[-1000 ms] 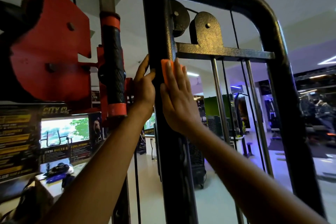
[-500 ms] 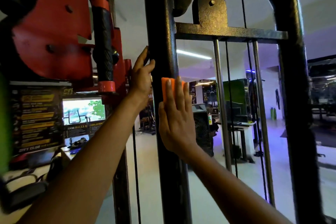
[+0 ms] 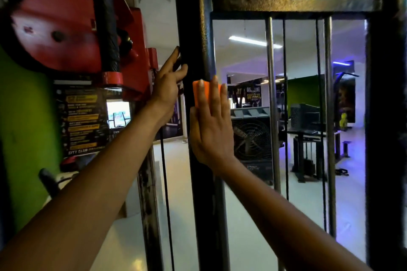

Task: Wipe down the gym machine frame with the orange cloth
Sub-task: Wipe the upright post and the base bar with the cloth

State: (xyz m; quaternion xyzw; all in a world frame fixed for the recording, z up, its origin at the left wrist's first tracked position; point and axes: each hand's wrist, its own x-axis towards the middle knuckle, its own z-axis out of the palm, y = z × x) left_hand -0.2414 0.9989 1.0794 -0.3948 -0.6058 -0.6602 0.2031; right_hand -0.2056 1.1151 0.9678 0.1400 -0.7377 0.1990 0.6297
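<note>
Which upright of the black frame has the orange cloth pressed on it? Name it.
The thick black post in the middle, where the right hand flattens the orange cloth; the far right post is untouched.
</note>
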